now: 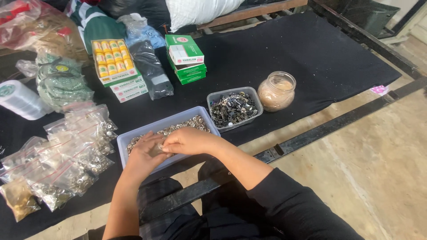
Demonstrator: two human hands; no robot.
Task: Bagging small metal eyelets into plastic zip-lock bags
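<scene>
Where the two hands meet, over the near edge of the blue tray (126,141), a small clear bag (157,150) sits pinched between them. The left hand (144,156) cups it from below, fingers curled around it; the right hand (189,141) closes over it from above, fingertips on its top. What the bag contains is too small to tell. Behind the hands the tray is filled with small silvery metal pieces (187,125). Just right of it stands a grey tray (212,96) of darker metal bits, and beside that a glass jar (276,91) of pale material. To the left lies a heap of filled clear bags (66,155) with red seal lines. Farther back on the black cloth (289,49) are green and white boxes (186,58), an open box of yellow spools (113,58), and a white roll (20,100) at the left edge.
</scene>
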